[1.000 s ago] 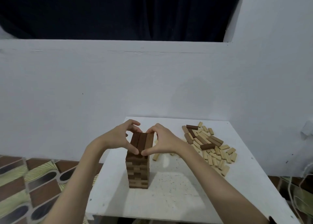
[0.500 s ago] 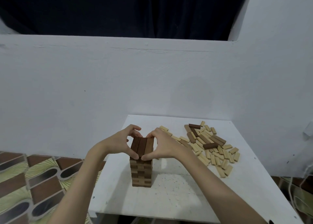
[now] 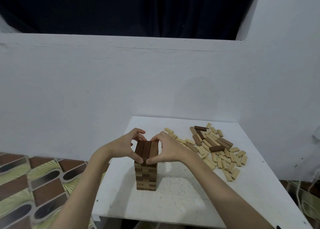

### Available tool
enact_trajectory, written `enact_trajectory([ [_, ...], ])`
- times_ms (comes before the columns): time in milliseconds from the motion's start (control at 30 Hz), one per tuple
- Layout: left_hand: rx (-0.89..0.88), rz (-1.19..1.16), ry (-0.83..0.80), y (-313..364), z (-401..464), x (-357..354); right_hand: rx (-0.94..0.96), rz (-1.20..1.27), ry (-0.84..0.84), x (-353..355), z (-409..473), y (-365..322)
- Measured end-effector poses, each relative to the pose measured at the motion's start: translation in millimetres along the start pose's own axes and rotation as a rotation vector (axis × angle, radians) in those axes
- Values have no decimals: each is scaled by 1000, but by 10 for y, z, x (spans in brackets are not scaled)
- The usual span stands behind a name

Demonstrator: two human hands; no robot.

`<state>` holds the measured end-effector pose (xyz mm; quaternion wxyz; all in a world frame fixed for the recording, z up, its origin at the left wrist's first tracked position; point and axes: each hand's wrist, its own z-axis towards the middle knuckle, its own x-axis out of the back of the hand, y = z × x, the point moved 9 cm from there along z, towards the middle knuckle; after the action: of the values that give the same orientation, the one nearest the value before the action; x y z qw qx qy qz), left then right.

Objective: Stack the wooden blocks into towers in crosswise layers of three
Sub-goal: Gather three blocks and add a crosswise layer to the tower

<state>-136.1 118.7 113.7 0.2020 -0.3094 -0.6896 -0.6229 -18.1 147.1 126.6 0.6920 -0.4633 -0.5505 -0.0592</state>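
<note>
1. Little has moved since before: both hands stay at the tower (image 3: 146, 166) top.
2. My left hand (image 3: 127, 146) and right hand (image 3: 167, 149) pinch its top layer (image 3: 147, 149), squaring it, near-left on the counter (image 3: 190, 202).
3. Next I should let go gently and fetch from the pile (image 3: 214, 149) at right.

Home corner: patterned floor tiles (image 3: 26, 180)

On a white table (image 3: 190, 202) stands a tower (image 3: 146, 175) of crosswise wooden layers, three dark blocks (image 3: 146, 149) on top. The left hand (image 3: 123, 146) and right hand (image 3: 170, 149) pinch that top layer from either side. Loose blocks (image 3: 214, 149) lie scattered to the right.
</note>
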Motion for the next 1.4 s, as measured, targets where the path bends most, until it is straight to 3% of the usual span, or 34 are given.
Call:
enact_trajectory([
  [167, -18, -34, -9, 31, -48, 32, -5, 24, -21, 2, -11, 50],
  [267, -18, -150, 122, 43, -122, 173, -34, 124, 29, 137, -24, 123],
  [400, 27, -445, 385, -131, -173, 197, -111, 450, 196, 240, -56, 230],
  [600, 61, -890, 399, -357, -58, -256, -150, 918, 323, -120, -116, 194],
  [933, 50, -896, 424, -232, -80, -371, -234, 1168, 420, -512, -141, 69],
  [1400, -1, -925, 506, -159, -106, -373, -200, 1100, 495, -506, -77, 69],
])
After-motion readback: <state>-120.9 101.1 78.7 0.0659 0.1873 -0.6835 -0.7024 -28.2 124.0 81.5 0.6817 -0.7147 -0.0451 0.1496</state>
